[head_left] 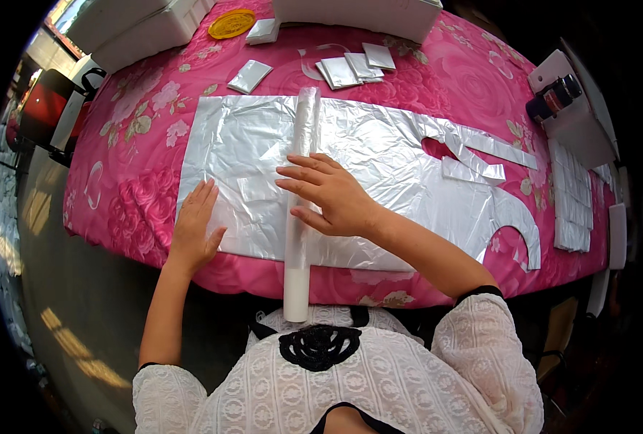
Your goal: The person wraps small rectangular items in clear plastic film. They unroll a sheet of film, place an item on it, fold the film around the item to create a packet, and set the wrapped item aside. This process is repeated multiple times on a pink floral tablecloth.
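A thin, shiny plastic apron [386,166] is spread flat across the table, its neck loop and straps toward the right. Across its left half lies a long roll [297,289] wrapped in clear film, its near end poking out past the table's front edge. My right hand [328,194] rests on the roll with fingers spread. Flat on the apron's left edge is my left hand [193,226], its fingers stretched out and holding nothing. Between my hands a faint square piece [255,189] shows on the plastic; I cannot tell whether it lies on top or underneath.
Several folded silvery packets [340,72] lie beyond the apron, near a yellow round dish [232,24]. White foam boxes [357,18] line the far edge. At the right are a dark bottle [553,98] and folded plastic sheets [571,199]. A pink floral cloth [130,163] covers the table.
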Demonstrator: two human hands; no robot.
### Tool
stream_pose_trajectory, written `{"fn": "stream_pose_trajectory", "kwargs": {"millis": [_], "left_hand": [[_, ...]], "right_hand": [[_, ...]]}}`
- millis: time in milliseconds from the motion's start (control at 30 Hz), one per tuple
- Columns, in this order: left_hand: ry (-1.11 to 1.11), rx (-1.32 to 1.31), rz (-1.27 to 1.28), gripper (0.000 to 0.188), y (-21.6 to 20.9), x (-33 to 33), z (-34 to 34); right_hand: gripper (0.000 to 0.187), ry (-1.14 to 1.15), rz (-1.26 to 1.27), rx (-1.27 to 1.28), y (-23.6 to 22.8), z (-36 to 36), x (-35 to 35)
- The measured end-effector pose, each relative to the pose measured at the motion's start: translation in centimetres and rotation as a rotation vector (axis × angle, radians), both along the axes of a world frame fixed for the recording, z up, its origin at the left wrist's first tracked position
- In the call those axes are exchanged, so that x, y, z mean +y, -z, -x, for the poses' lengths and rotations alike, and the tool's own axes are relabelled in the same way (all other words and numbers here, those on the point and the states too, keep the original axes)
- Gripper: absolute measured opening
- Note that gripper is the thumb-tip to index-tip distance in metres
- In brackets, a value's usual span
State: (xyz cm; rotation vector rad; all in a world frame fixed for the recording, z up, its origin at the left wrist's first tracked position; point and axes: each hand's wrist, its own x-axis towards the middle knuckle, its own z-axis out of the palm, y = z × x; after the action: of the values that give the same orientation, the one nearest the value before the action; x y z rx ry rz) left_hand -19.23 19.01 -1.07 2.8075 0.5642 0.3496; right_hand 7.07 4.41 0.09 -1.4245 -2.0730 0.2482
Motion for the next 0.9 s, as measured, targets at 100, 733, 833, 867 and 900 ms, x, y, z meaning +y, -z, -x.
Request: {"fn": "stream_pose_trajectory", "kwargs": {"millis": [100,733,833,867,900], "left_hand": [[-0.068,-0.128,0.141,0.055,-0.4,-1.1,1.8],[-0.565,0.072,0.462,0.07,-1.1,-9.7,2.6],[-0.523,-0.041,0.684,0.063,-0.6,-9.1,4.1],[-0.592,-0.217,0.945,0.052,0.5,-9.4,4.5],[-0.589,-0.274,1.115,0.05,0.7,-9.9,4.7]], "right_hand": [[0.05,-0.018,0.078,-0.212,2.2,-0.9,0.2],[0.028,0.287,-0.261,0.285,2.7,12.8,14.4],[0.049,0.432,-0.173,0.449,3.6,12.9,11.9],[0.057,0.468,-0.144,0.488,4.2,13.1,11.2],[0.065,0.504,-0.115,0.528,4.7,13.2,10.5]]}}
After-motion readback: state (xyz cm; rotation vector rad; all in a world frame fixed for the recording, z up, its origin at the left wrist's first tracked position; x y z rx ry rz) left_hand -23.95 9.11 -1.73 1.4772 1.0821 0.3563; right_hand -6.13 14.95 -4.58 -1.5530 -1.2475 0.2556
